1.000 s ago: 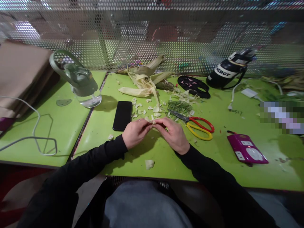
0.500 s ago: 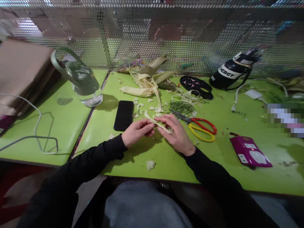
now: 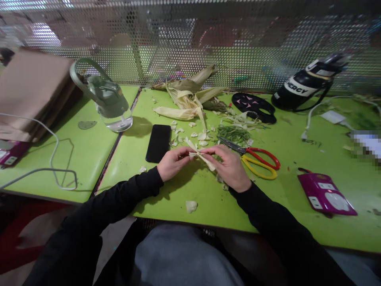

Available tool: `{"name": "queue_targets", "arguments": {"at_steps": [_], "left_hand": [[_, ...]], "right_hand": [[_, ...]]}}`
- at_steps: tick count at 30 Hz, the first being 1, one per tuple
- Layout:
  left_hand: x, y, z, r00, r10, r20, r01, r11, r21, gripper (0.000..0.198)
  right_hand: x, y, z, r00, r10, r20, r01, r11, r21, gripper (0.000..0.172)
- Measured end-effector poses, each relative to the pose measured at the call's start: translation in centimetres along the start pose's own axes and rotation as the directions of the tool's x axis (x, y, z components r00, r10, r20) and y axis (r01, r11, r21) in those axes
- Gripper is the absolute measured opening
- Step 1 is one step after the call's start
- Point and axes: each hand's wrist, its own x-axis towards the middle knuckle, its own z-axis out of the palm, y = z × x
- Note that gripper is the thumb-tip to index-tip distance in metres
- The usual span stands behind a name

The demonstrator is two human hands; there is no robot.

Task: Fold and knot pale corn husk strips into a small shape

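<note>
My left hand [image 3: 175, 161] and my right hand [image 3: 228, 165] meet above the green table, both closed on a pale strip of corn husk [image 3: 207, 161]. The fingertips pinch it near its middle, where pieces cross; the exact join is partly hidden by the fingers. Just beyond my hands lie small cut husk scraps [image 3: 203, 136] and a bundle of green strips [image 3: 233, 134]. Scissors [image 3: 256, 157] with one red and one yellow handle rest to the right of my right hand. A pile of dried corn husks [image 3: 186, 99] lies farther back.
A black phone [image 3: 158, 143] lies left of my hands, near a clear water bottle [image 3: 114, 107]. A black eye mask [image 3: 253, 106], a dark bottle [image 3: 303, 87] and a purple power socket [image 3: 326, 193] are to the right. A perforated metal screen [image 3: 178, 43] stands behind.
My right fingers have moved from lying spread along the husk strip to pinching it at the middle. The strip's ends now cross more visibly. The view has shifted slightly.
</note>
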Motion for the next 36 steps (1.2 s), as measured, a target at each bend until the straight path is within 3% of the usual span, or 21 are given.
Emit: {"name": "queue_targets", "arguments": {"at_steps": [4, 6, 9, 12, 19, 23, 26, 31, 34, 36], "left_hand": [[0.0, 0.4, -0.3, 0.993, 0.046, -0.112, -0.020, 0.974, 0.224, 0.028], [-0.1, 0.9, -0.6, 0.990, 0.053, -0.133, -0.016, 0.963, 0.269, 0.026], [-0.4, 1.7, -0.9, 0.992, 0.058, -0.108, -0.030, 0.970, 0.243, 0.021], [-0.7, 2.2, -1.2, 0.998, 0.049, -0.047, -0.038, 0.976, 0.212, 0.018], [-0.4, 1.9, -1.0, 0.996, -0.070, -0.046, 0.077, 0.980, 0.184, 0.014], [0.4, 1.9, -0.1, 0.983, -0.172, 0.060, 0.174, 0.984, -0.028, 0.020], [0.9, 2.0, 0.3, 0.977, -0.193, 0.089, 0.204, 0.970, -0.133, 0.017], [1.5, 1.2, 0.1, 0.988, -0.150, -0.046, 0.149, 0.989, -0.022, 0.013], [1.7, 0.5, -0.3, 0.987, -0.112, -0.113, 0.122, 0.989, 0.082, 0.013], [1.7, 0.3, -0.6, 0.987, -0.076, -0.142, 0.101, 0.978, 0.183, 0.010]], "right_hand": [[0.1, 0.7, -0.1, 0.986, -0.095, -0.139, 0.065, 0.977, -0.204, 0.017], [0.1, 1.3, 0.0, 0.973, -0.178, -0.146, 0.115, 0.926, -0.359, 0.019], [0.0, 2.1, 0.3, 0.970, -0.235, -0.062, 0.178, 0.860, -0.478, 0.020], [-0.2, 2.4, 0.6, 0.966, -0.259, 0.013, 0.236, 0.857, -0.459, 0.019], [0.1, 1.3, 0.3, 0.893, -0.414, -0.178, 0.244, 0.776, -0.581, 0.013], [0.0, 0.7, 0.4, 0.867, -0.466, -0.174, 0.285, 0.752, -0.594, 0.012], [-0.2, 0.4, 0.7, 0.894, -0.428, -0.130, 0.285, 0.770, -0.570, 0.015], [-0.1, 0.4, 0.4, 0.948, -0.319, 0.005, 0.283, 0.832, -0.477, 0.020], [0.5, 1.3, -1.6, 0.975, -0.224, -0.007, 0.194, 0.857, -0.478, 0.022], [1.0, 2.3, -3.7, 0.994, -0.097, -0.058, 0.057, 0.875, -0.480, 0.023]]}}
